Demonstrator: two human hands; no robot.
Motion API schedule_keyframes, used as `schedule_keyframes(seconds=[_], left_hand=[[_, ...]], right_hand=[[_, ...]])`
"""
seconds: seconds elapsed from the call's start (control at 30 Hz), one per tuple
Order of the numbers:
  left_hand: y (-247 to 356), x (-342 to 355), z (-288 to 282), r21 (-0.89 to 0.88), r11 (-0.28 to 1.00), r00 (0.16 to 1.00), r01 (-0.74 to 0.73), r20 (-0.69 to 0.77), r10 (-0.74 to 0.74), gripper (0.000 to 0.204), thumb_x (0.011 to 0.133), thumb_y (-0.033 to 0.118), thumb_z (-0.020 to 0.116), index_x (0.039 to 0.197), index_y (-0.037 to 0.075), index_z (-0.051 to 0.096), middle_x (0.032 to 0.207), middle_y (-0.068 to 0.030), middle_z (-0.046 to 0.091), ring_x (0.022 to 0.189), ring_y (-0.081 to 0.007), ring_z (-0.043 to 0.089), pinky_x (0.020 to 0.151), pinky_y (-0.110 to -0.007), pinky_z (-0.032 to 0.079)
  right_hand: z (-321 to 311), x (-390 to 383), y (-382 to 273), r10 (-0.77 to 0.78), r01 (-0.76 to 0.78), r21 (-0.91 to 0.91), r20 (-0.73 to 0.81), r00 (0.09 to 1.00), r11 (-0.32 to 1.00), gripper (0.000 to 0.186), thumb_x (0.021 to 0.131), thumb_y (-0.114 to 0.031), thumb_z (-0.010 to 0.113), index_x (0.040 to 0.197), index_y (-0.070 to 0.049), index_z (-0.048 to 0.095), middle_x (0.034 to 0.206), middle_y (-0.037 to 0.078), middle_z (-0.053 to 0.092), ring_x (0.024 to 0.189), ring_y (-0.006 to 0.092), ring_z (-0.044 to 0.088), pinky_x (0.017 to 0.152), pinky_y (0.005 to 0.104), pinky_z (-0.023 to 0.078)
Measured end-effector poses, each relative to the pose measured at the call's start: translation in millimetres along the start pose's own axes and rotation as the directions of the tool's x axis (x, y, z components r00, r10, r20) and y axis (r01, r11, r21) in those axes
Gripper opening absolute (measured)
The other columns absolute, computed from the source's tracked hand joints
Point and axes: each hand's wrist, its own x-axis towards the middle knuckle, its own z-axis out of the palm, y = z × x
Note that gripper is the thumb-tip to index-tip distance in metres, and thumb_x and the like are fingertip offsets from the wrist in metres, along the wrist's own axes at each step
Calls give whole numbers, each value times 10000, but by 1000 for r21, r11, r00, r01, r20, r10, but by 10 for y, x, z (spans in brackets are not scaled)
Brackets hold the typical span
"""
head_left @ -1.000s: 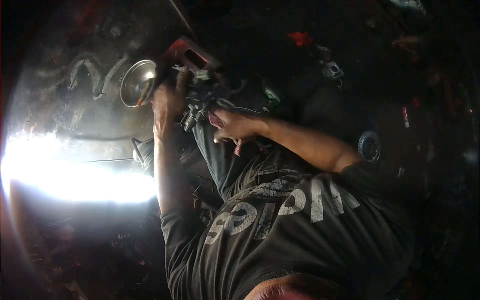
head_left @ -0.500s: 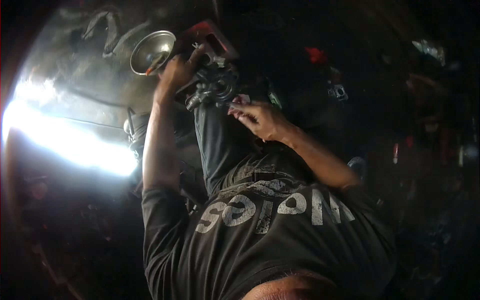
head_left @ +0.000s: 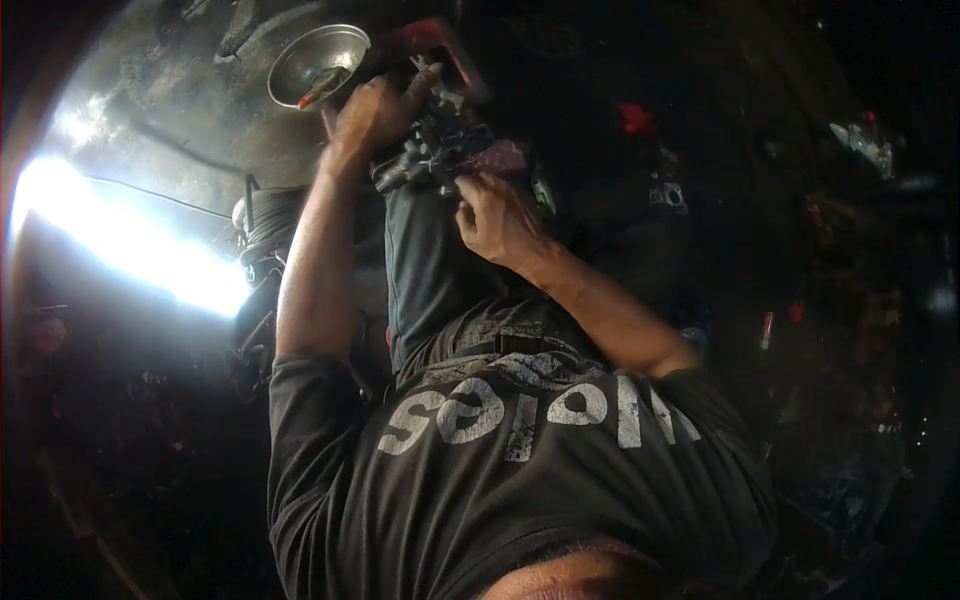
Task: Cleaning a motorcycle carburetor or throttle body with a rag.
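Note:
A dark grey cast-metal machine part [head_left: 440, 140], with round openings and stubs, sits above my thigh between my hands. My left hand [head_left: 375, 115] grips its far left side, thumb stretched along the top. At the near right side is my right hand [head_left: 500, 222], fingers curled and pinched against a pinkish-red rag [head_left: 498, 157], which lies against the part. The fingertips are slightly blurred, and the rag partly covers the part's right side. Just beyond my left hand stands a shallow metal bowl [head_left: 290, 75], holding an orange-tipped tool like a brush [head_left: 322, 88].
A red frame-like piece [head_left: 465, 60] lies beyond the metal part. At the left, a bright lamp [head_left: 120, 235] glares beside a coiled dark cable [head_left: 275, 220]. Over the dark floor at right lie a red scrap [head_left: 637, 120] and a small metal block [head_left: 668, 195].
My right hand has moved up and slightly left along the part, with its fingers curling more. More of the rag now shows beside the part. The view has shifted; my left hand keeps its grip.

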Motion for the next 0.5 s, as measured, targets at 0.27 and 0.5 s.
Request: schedule_keyframes(seconds=[0.27, 0.5], left_hand=[[-120, -7, -3, -73, 997, 999, -3, -45, 0, 674, 925, 636, 398, 1094, 47, 681, 985, -267, 670, 985, -428, 633, 873, -497, 478], [-19, -2, -50, -155, 987, 999, -46, 15, 49, 606, 935, 598, 417, 1117, 82, 678, 927, -253, 670, 902, -431, 643, 779, -520, 479]], right_hand=[[-169, -42, 240, 95, -153, 360, 174, 980, 921, 387, 872, -100, 596, 1239, 12, 540, 1058, 233, 656, 978, 365, 648, 836, 414, 517], [-113, -74, 260, 144, -90, 240, -218, 965, 966, 257, 854, -75, 645, 1105, -45, 601, 984, 152, 665, 896, 340, 667, 736, 398, 546]])
